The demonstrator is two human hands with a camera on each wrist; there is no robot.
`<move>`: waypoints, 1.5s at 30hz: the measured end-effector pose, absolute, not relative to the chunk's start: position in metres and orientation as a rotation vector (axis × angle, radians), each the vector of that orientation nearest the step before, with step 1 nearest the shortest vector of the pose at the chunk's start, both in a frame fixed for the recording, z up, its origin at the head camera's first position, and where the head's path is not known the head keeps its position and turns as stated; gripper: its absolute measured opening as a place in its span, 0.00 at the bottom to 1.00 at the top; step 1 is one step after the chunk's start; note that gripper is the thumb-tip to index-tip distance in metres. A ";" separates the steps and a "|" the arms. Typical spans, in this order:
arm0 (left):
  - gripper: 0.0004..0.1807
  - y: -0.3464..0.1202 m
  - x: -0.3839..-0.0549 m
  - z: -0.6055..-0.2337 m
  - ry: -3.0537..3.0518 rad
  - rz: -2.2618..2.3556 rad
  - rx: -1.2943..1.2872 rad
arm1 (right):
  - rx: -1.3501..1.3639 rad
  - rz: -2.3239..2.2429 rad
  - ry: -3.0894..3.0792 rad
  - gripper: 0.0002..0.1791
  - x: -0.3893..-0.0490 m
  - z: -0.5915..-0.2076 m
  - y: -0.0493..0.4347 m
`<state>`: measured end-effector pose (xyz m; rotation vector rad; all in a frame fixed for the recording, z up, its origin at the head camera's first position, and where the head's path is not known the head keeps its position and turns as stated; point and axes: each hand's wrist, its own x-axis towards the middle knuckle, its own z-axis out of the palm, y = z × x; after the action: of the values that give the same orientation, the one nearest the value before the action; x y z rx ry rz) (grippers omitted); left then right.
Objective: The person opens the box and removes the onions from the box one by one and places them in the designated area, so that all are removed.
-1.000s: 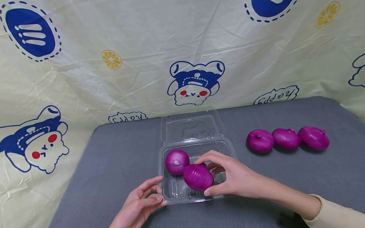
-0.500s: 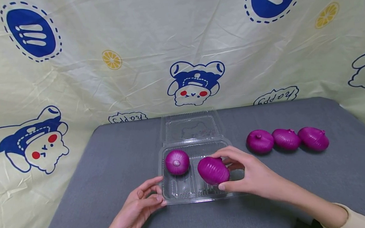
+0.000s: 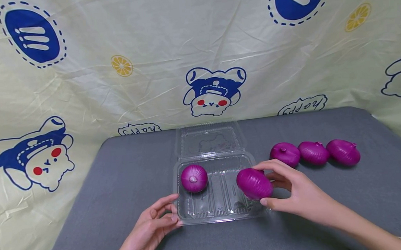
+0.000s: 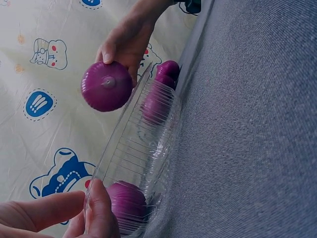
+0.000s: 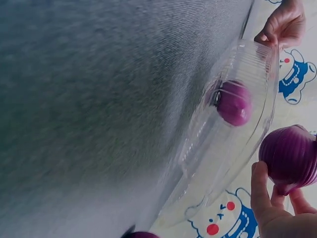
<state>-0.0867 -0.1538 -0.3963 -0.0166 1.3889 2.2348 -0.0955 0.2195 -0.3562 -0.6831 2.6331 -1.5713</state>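
A clear plastic clamshell box (image 3: 221,218) lies on the table with its lid folded back. My left hand (image 3: 149,228) pinches the box's left rim between thumb and fingers, as the left wrist view shows. One purple onion (image 3: 194,178) sits in the left part of the box. Between thumb and fingertips my right hand (image 3: 301,195) grips a second onion (image 3: 254,183), raised above the right side of the box. In the left wrist view this held onion (image 4: 106,87) is higher than the rim and apart from it.
Three more onions stand in a row at the right: a near one (image 3: 285,154), a middle one (image 3: 314,153) and an end one (image 3: 343,152). Grey cloth covers the table (image 3: 128,169). A printed curtain (image 3: 149,37) hangs behind its far edge.
My right hand has moved right with the onion, away from the onion on the left and over the box's right edge. The left hand and the box have stayed in place.
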 end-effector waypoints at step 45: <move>0.34 -0.153 -0.087 -0.395 1.393 2.227 -0.053 | -1.035 -0.596 3.180 0.41 -0.112 -0.388 0.313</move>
<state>-0.0873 -0.1534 -0.3952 -0.0532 1.3930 2.2266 -0.1119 0.3129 -0.3883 -1.0345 3.1800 -0.5958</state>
